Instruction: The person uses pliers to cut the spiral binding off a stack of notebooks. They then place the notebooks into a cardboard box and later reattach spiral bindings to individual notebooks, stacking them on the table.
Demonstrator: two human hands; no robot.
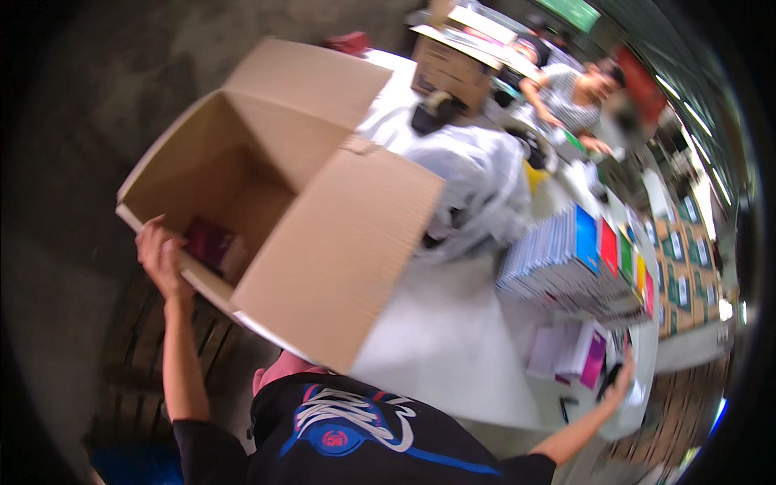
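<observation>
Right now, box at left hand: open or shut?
Open: the box has flaps spread outward, and a dark red item shows inside.

A crumpled heap of whitish plastic (485, 166) lies on the white surface (453, 376), with a dark tape dispenser (432, 115) just beyond it. Farther back stands a brown carton (449, 74), its flaps raised. A co-worker in a light top (564, 90) is at the far end. To the right, cartons with green-and-white markings (687, 263) are stacked near a slatted wooden pallet (687, 408); more wooden slats (133, 404) show at lower left, above something blue (137, 466).
</observation>
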